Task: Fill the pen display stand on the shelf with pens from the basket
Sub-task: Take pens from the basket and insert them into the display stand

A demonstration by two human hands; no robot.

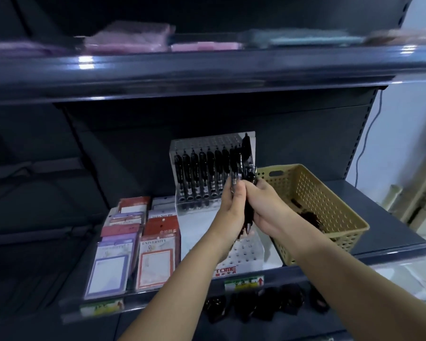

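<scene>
Several stiff, likely slippery pens (249,210) we gripped mid-frame in our right hand (268,210), left hand (231,210) pinching one barrel.

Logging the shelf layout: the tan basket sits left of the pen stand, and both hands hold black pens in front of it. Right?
No: the head view shows the tan basket right of the pen stand. The left hand and right hand do hold black pens in front of it.

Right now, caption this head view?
Left hand and right hand grip black plastic pens before a white perforated stand beside a tan plastic basket.
</scene>
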